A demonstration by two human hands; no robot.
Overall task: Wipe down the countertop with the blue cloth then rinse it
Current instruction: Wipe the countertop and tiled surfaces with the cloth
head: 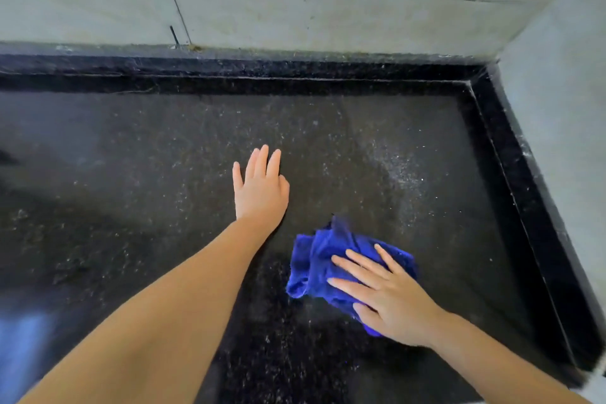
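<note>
Pressing flat: right hand (390,298) sits palm-down on the blue cloth (323,267), fingers (352,264) spread wide and straight, not curled round the fabric. No pinch, just weight on top.

Cloth: bunched, crumpled, lying on the countertop (131,157) at about 5 o'clock from frame centre. Its free folds stick out toward 11 o'clock from under the fingertips; the heel of the hand covers its near corner. A small blue edge shows below the thumb side at 6 o'clock of the hand.

Left hand (260,190): flat on the bare counter, palm down, fingers straight and close together, thumb slightly out toward 9 o'clock. Holding nothing. It lies at 11 o'clock from the cloth, near but apart from it. Both forearms bare, coming in from the bottom edge.

Countertop: dark speckled stone, glossy. Pale streaky patch at 1 o'clock of the cloth; wet film or dust, cannot tell. Bluish reflection at the frame's 8 o'clock corner.

Raised black stone lip (295,75) runs along the back at 12 o'clock and down the right side at 3 o'clock, meeting in a mitred corner at 2 o'clock. Grey wall (328,3) above the lip, with thin seams; a second grey wall face on the right.
</note>
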